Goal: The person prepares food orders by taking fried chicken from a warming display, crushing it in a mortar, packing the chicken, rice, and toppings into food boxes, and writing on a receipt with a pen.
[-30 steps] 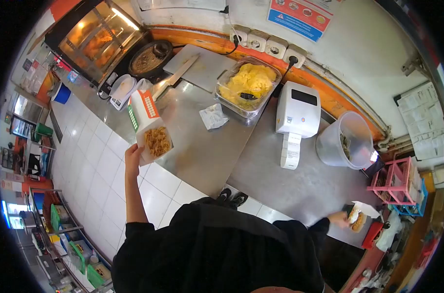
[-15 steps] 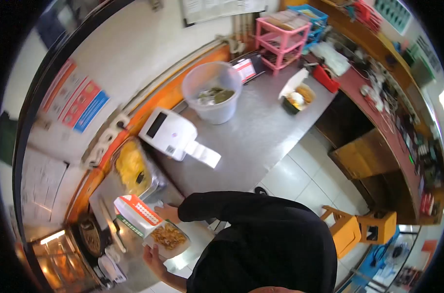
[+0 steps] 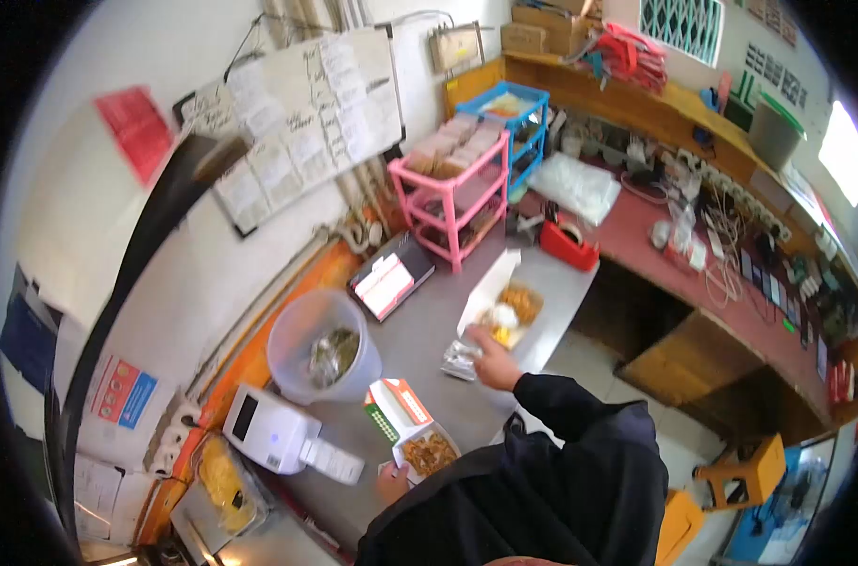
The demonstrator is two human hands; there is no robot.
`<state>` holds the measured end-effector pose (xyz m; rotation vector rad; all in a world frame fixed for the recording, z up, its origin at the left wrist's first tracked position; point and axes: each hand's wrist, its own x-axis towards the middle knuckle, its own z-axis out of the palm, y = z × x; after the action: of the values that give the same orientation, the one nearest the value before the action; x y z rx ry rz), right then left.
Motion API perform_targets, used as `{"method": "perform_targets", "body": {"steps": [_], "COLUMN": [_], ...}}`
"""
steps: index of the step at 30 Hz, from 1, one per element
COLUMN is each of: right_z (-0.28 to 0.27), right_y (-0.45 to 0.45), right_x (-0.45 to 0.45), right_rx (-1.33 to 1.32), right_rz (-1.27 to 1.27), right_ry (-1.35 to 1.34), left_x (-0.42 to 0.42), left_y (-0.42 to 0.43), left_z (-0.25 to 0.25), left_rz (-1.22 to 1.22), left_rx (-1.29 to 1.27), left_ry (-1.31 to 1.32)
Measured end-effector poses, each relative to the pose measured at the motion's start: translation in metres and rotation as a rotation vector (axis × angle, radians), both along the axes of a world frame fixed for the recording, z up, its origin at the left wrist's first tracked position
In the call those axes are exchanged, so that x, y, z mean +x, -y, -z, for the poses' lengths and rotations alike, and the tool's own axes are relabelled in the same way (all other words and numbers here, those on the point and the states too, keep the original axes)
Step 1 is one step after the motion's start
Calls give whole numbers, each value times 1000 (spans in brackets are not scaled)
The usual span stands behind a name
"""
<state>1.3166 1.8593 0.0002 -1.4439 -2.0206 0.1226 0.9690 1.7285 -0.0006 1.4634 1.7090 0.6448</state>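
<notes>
My left hand (image 3: 392, 483) grips the near-left edge of an open takeaway box (image 3: 399, 415) filled with brown, crumbly-looking food (image 3: 429, 455). The box has a white, orange and green lid standing up. Farther right, my right hand (image 3: 495, 364) is closed at a small silvery packet (image 3: 461, 359), which seems held between its fingers. Its fingertips are beside a second open takeaway box (image 3: 488, 294) with fried pieces (image 3: 520, 304), something white and something yellow. I cannot tell whether they touch that box.
A clear bucket (image 3: 283, 344) with greenish contents and a white label printer (image 3: 268, 434) stand along the wall side of the metal table. Behind are a dark tablet-like case (image 3: 415, 259), a pink rack (image 3: 457, 222) and a red tape dispenser (image 3: 570, 247). Yellow stools (image 3: 745, 476) stand right.
The view has swung left and up. My left hand has brought the filled box onto the larger table, beside the printer. My right hand has reached across to the second box with the silvery packet.
</notes>
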Motion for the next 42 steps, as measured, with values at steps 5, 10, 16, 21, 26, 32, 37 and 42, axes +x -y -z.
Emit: {"method": "perform_targets", "body": {"steps": [5,10,16,21,26,32,37,42], "right_z": [-31,1,-32,-96,-160,-201,-236,-238], "right_y": [-142,-229,-219,-178,-116,-42,-22,-14], "right_x": [208,320,326,269,182,108,87,74], "right_rx": [318,-48,-56,310,-420,-942,-134,-27], "right_rz": [807,1003,825,476,-238,-937,-935,-900], "right_ry": [-108,90,44,-684,-1630,-1483,-657,-598], "left_x": [98,137,162,226,259,277,285,286], "left_y": [-68,-104,-114,-118,-102,-80,-71,-68], "left_z": [78,57,-16,-119,-174,-212,-221,-226], "left_rz": [-197,-487,-518,-482,-345,-247,-199,-157], "left_rx": [37,-19,232,458,478,504,504,552], "left_ry": [-174,-176,256,566,751,729,793,697]}}
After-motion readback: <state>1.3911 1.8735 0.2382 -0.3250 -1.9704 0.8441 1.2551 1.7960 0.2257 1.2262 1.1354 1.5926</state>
